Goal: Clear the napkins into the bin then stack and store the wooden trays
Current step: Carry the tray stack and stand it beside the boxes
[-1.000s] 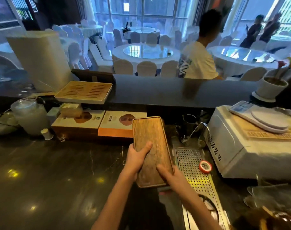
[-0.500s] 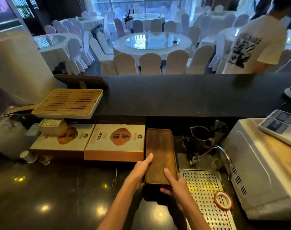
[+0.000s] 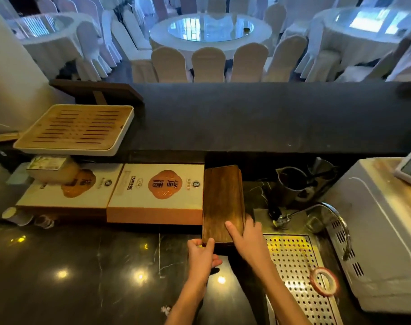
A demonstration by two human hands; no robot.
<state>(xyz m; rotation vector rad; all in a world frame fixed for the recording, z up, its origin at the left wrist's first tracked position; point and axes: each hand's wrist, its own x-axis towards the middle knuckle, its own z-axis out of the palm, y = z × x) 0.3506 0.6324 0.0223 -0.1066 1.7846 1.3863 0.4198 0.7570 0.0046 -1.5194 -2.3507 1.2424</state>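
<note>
Head view, wooden trays point(image 3: 223, 195) on counter point(image 3: 82, 266), left hand point(image 3: 202, 254) pinching near corner, right hand point(image 3: 247, 238) gripping right edge.

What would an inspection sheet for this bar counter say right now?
Surface: dark glossy marble counter, reflecting lamps.
Job's things: wooden trays flat beside a gift box; napkins, bin: nothing seen.
Clutter: second gift box, slatted tea tray, tape roll on perforated drain grid, metal pitcher, faucet, white appliance.
Grippers: left hand grips the trays' near end; right hand holds their right edge, thumb on top.
Cables: nothing seen.
Surroundings: banquet hall, round tables, covered chairs.
</note>
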